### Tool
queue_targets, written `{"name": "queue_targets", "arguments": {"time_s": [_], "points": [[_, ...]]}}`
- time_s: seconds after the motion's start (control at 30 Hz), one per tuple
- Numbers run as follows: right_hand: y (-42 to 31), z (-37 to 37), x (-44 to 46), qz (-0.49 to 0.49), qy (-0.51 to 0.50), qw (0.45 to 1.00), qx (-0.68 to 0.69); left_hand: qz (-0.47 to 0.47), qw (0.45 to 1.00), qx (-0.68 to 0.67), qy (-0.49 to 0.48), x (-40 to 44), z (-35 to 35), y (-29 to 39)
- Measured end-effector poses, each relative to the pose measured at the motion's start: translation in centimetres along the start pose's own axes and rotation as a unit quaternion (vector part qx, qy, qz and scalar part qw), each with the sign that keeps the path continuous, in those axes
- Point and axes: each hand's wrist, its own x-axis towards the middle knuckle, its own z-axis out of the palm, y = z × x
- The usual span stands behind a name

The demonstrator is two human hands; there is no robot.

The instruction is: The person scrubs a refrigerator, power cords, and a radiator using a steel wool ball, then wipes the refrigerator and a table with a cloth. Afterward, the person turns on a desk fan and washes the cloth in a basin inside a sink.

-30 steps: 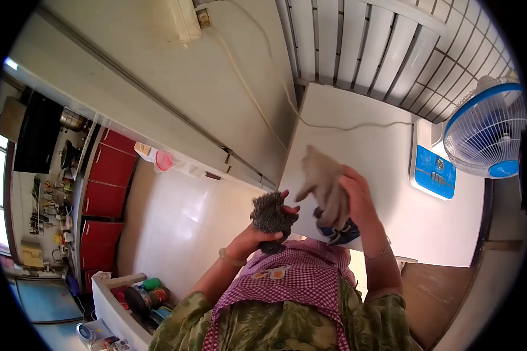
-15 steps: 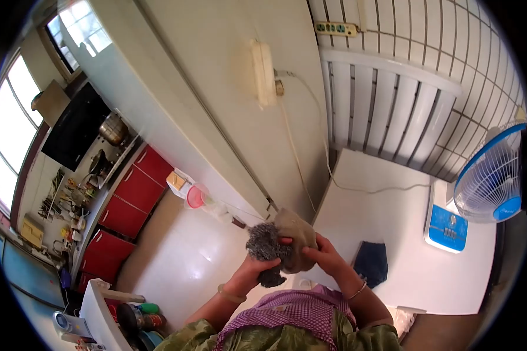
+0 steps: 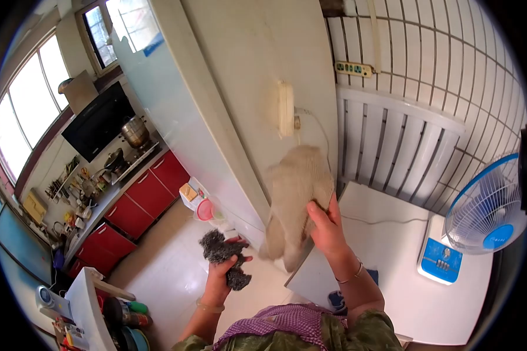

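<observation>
My left hand is closed around a crumpled dark grey, fuzzy cloth, part of which sticks out below the fingers. Up and to the right, my right hand pinches the edge of a beige cloth piece with lobes at its lower end. That piece is spread out in front of the wall panel, and its exact kind is unclear. Behind my right forearm a dark blue cloth lies on the white table, mostly covered by the arm.
A blue and white fan stands on its base at the table's right. A cord runs across the tabletop to the wall socket. A pink container is by the partition, and red cabinets line the left.
My hands have moved apart. The left took the grey cloth left, and the right lifted the beige cloth, which has unfolded. The camera view has shifted, and my right arm now covers the blue cloth.
</observation>
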Motion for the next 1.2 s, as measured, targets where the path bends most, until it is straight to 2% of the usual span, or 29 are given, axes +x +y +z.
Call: {"name": "queue_targets", "arguments": {"time_s": [0.07, 0.1, 0.17, 0.27, 0.43, 0.47, 0.5, 0.6, 0.67, 0.73, 0.83, 0.9, 1.03, 1.2], "points": [[-2.9, 2.1, 1.6, -0.034, -0.037, 0.987, -0.155, -0.009, 0.999, -0.018, 0.034, -1.1, -1.8, -1.1], [-3.2, 3.1, 3.7, -0.158, -0.031, 0.956, -0.245, -0.014, 0.998, -0.031, 0.045, -1.5, -2.8, -1.9], [-2.9, 5.7, 8.3, -0.396, -0.010, 0.827, -0.398, -0.014, 0.996, -0.069, 0.062, -2.4, -3.8, -2.7], [-3.7, 8.9, 14.5, -0.445, -0.042, 0.748, -0.490, -0.009, 0.992, -0.053, 0.114, -4.2, -4.4, -2.4], [-2.6, 10.6, 20.7, -0.468, -0.022, 0.729, -0.499, 0.045, 0.983, -0.041, 0.173, -5.8, -8.5, -4.2], [-3.6, 11.2, 21.4, -0.469, -0.015, 0.725, -0.504, 0.072, 0.977, -0.041, 0.196, -6.0, -9.0, -4.6], [-4.5, 12.0, 22.1, -0.469, -0.007, 0.723, -0.507, 0.034, 0.977, -0.067, 0.201, -6.6, -9.2, -3.8], [-8.9, 15.4, 24.4, -0.523, -0.008, 0.715, -0.464, 0.032, 0.970, -0.077, 0.228, -7.1, -8.9, -2.9], [-12.5, 18.3, 27.6, -0.545, 0.035, 0.700, -0.460, 0.034, 0.969, -0.073, 0.235, -7.5, -7.8, -1.6], [-16.9, 21.5, 29.5, -0.549, 0.016, 0.726, -0.414, 0.034, 0.971, -0.042, 0.232, -7.5, -8.7, -1.7], [-19.3, 24.3, 30.9, -0.564, -0.017, 0.726, -0.393, 0.037, 0.966, -0.052, 0.251, -6.8, -10.2, -2.8], [-17.5, 23.7, 29.9, -0.591, -0.045, 0.716, -0.370, 0.034, 0.957, -0.080, 0.277, -6.3, -10.9, -3.9], [-12.4, 20.1, 26.4, -0.602, -0.051, 0.710, -0.362, 0.048, 0.964, -0.057, 0.254, -5.5, -11.1, -4.6], [-5.9, 14.0, 20.8, -0.516, -0.083, 0.736, -0.431, 0.058, 0.973, -0.029, 0.222, -3.5, -8.0, -1.9]]}}
